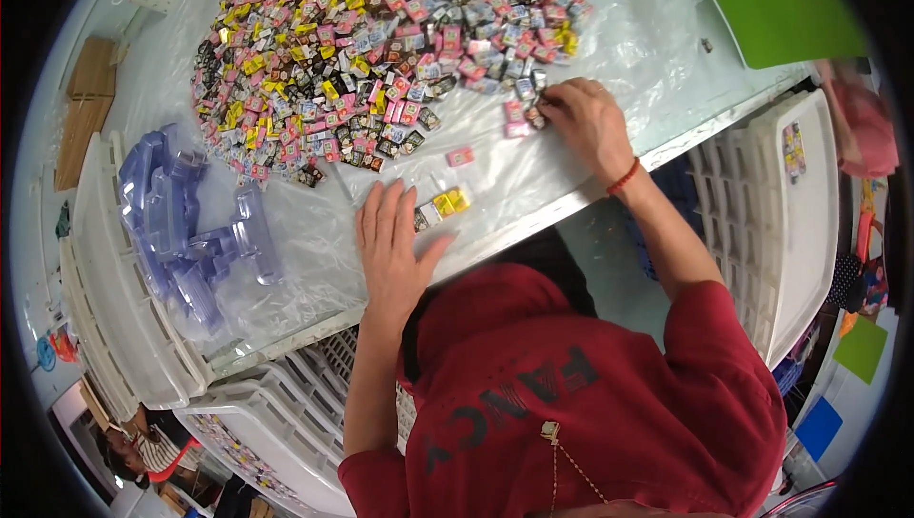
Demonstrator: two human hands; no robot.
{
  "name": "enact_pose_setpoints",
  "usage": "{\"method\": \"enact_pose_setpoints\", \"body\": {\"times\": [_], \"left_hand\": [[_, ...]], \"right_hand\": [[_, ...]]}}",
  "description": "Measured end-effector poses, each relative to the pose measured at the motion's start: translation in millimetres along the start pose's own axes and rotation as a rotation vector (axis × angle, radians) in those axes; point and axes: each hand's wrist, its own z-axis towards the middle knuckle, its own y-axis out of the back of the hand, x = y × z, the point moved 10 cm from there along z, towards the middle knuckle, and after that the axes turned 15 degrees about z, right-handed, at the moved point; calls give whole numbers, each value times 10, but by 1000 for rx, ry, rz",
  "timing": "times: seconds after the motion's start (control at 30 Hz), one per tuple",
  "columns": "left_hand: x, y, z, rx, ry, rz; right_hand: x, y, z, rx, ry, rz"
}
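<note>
My left hand [390,242] lies on the plastic-covered table with its fingers stretched out. Right beside it is a short row of small yellow boxes [451,202] and dark ones [427,217], apparently in a clear holder. One pink box [461,156] lies alone between my hands. Farther right, the fingertips of my right hand [592,128] are closed on a small dark box [535,118], next to pink boxes [515,118]. Beyond both hands spreads a large heap of tiny pink, yellow, black and silver boxes [352,51].
Blue-violet plastic trays [171,204] are piled at the table's left. The table edge [533,218] runs close before me. White crates stand at the right [762,223] and lower left [267,432]. A green sheet [785,4] lies at the far right; other people are in the background.
</note>
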Motion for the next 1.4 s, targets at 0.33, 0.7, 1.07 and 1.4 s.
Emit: {"method": "enact_pose_setpoints", "body": {"times": [0.33,0.7,1.07,1.4], "left_hand": [[-73,-137,109,12,21,-17],[-93,-153,43,-51,24,67],[143,-99,10,154,144,-278],[76,-177,-38,171,-7,-100]], "right_hand": [[354,0,-171,-94,30,74],[866,-472,-460,-70,-50,312],[955,-563,-518,-105,-21,278],[1002,-625,-583,-135,60,199]]}}
